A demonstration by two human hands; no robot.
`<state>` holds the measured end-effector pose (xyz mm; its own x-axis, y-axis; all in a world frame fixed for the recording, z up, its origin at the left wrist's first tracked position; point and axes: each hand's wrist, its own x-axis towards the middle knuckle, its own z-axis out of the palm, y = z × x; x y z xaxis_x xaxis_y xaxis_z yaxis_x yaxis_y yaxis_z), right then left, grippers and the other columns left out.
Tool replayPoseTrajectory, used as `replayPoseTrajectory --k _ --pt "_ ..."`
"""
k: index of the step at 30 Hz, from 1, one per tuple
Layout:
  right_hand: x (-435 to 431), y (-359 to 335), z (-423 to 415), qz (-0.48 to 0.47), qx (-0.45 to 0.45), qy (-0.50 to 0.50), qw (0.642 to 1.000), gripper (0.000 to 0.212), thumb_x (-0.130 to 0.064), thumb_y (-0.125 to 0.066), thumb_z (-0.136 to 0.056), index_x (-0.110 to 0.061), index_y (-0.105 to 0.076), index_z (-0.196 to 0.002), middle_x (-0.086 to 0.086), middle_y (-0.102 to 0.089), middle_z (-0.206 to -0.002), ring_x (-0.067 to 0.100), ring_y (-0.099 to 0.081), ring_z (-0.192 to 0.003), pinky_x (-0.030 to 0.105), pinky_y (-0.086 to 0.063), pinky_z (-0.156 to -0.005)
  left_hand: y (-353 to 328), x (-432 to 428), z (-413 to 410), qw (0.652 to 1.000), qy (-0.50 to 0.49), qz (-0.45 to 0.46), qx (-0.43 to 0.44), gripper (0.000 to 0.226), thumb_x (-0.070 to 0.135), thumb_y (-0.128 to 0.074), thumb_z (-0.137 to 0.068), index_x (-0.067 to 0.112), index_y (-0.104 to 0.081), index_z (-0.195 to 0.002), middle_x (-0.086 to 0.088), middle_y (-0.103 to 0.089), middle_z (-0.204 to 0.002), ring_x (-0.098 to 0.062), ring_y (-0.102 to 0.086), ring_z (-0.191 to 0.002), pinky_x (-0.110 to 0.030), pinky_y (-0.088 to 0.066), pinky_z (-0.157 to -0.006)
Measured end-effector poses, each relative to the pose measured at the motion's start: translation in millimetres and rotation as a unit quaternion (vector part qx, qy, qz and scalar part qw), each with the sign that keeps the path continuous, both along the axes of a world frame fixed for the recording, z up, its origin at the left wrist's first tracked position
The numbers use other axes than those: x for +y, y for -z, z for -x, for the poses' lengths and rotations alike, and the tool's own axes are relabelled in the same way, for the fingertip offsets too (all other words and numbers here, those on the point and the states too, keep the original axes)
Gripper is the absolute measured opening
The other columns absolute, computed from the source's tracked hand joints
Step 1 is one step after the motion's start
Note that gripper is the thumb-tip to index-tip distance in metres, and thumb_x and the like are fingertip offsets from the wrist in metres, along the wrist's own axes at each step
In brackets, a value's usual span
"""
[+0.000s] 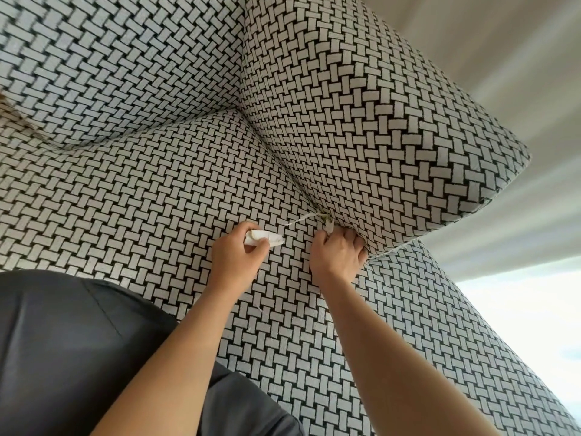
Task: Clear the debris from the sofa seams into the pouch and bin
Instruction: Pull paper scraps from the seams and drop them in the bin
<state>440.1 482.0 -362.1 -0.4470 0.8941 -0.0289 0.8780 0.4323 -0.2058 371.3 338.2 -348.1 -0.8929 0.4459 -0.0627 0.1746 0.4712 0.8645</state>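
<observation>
The sofa seat [163, 196] is covered in black-and-white woven-pattern fabric. My left hand [234, 258] grips a bunch of white paper scraps [267, 239] above the seat. At the seam between seat and armrest [361, 121], my right hand [338, 254] pinches a pale scrap [329, 227]. A thin white strip [300, 220] trails out of that seam toward the left. No pouch or bin is in view.
The backrest cushion [119, 64] rises at the upper left. A dark grey trouser leg [69, 341] fills the lower left. Beyond the armrest on the right is pale floor [518, 73] with a bright patch.
</observation>
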Motion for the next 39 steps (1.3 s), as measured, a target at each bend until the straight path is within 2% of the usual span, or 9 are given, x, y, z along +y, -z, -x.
replayPoseTrajectory --k 8,10,12,16,22,25,30,33,39 --pt "6.2 -2.3 -20.9 -0.025 0.025 -0.101 0.994 0.034 -0.029 -0.038 -0.097 -0.016 -0.053 -0.125 0.000 -0.058 -0.125 0.022 -0.047 -0.119 0.036 -0.036 -0.098 3.7 -1.5 3.0 0.999 0.010 -0.013 -0.037 0.021 0.019 -0.059 -0.088 0.016 -0.060 -0.109 0.007 -0.058 -0.074 0.001 -0.046 -0.049 -0.008 -0.033 -0.037" --pt "13.8 -10.6 -12.2 -0.036 -0.065 -0.106 0.992 0.024 -0.022 -0.046 -0.095 -0.015 -0.056 -0.115 0.002 -0.067 -0.095 0.016 -0.059 -0.084 0.025 -0.046 -0.065 4.3 -2.2 3.3 0.999 0.011 -0.011 -0.032 0.021 0.019 -0.059 -0.088 0.016 -0.060 -0.108 0.007 -0.058 -0.075 0.002 -0.047 -0.051 -0.007 -0.034 -0.038" --pt "23.0 -25.3 -1.0 -0.029 -0.184 -0.104 0.977 0.011 -0.016 -0.054 -0.091 -0.014 -0.058 -0.101 -0.001 -0.055 -0.065 0.010 -0.048 -0.054 0.021 -0.034 -0.042 4.0 -2.9 2.5 0.999 0.016 -0.014 -0.025 0.020 0.018 -0.059 -0.088 0.015 -0.060 -0.108 0.010 -0.057 -0.074 0.002 -0.048 -0.052 -0.006 -0.035 -0.039" --pt "31.7 -43.8 20.6 -0.054 -0.320 -0.181 0.928 0.024 0.003 -0.063 -0.079 -0.012 -0.060 -0.097 0.001 -0.042 -0.059 0.012 -0.047 -0.056 0.023 -0.033 -0.040 3.5 -3.5 1.7 1.000 0.017 -0.022 -0.014 0.019 0.017 -0.060 -0.087 0.014 -0.061 -0.106 0.016 -0.055 -0.073 0.003 -0.050 -0.052 -0.005 -0.037 -0.042" --pt "32.5 -45.4 46.6 -0.051 -0.374 -0.225 0.898 0.018 -0.005 -0.064 -0.079 -0.013 -0.061 -0.095 -0.001 -0.045 -0.062 0.012 -0.037 -0.048 0.023 -0.024 -0.037 3.4 -7.2 -0.5 0.998 0.043 -0.029 -0.022 0.018 0.016 -0.059 -0.087 0.012 -0.062 -0.104 0.012 -0.058 -0.077 0.001 -0.053 -0.054 -0.008 -0.039 -0.043" --pt "29.3 -43.3 42.9 -0.082 -0.362 -0.239 0.897 0.016 -0.008 -0.062 -0.081 -0.015 -0.062 -0.095 -0.002 -0.044 -0.060 0.012 -0.038 -0.048 0.023 -0.025 -0.039 0.6 -14.6 -4.7 0.998 0.056 -0.023 -0.031 0.023 0.017 -0.058 -0.088 0.009 -0.062 -0.109 0.000 -0.064 -0.083 -0.022 -0.061 -0.063 -0.029 -0.048 -0.050" --pt "30.3 -40.9 18.5 -0.134 -0.302 -0.254 0.909 0.028 -0.003 -0.055 -0.088 -0.020 -0.059 -0.110 -0.006 -0.043 -0.054 0.006 -0.037 -0.043 0.019 -0.027 -0.035 4.6 -19.4 -9.4 0.998 0.057 -0.002 -0.032 0.020 0.023 -0.057 -0.089 0.013 -0.062 -0.107 0.005 -0.061 -0.076 -0.004 -0.047 -0.051 -0.013 -0.035 -0.041" --pt "28.1 -43.5 2.5 -0.136 -0.148 -0.257 0.945 0.029 -0.005 -0.051 -0.090 -0.023 -0.059 -0.112 -0.006 -0.055 -0.061 0.007 -0.038 -0.043 0.016 -0.023 -0.035 6.9 -19.4 -9.0 0.998 0.051 0.007 -0.042 0.020 0.027 -0.056 -0.090 0.015 -0.062 -0.105 0.001 -0.062 -0.076 -0.005 -0.044 -0.053 -0.013 -0.029 -0.047" --pt "12.0 -36.2 -12.0 0.150 0.066 -0.168 0.972 0.015 -0.003 -0.043 -0.091 -0.011 -0.055 -0.087 0.001 -0.057 -0.077 0.011 -0.051 -0.065 0.016 -0.035 -0.050 6.6 -18.6 -9.1 0.998 0.052 0.015 -0.022 0.022 0.027 -0.057 -0.089 0.014 -0.062 -0.106 0.001 -0.064 -0.078 -0.009 -0.047 -0.057 -0.022 -0.035 -0.056"
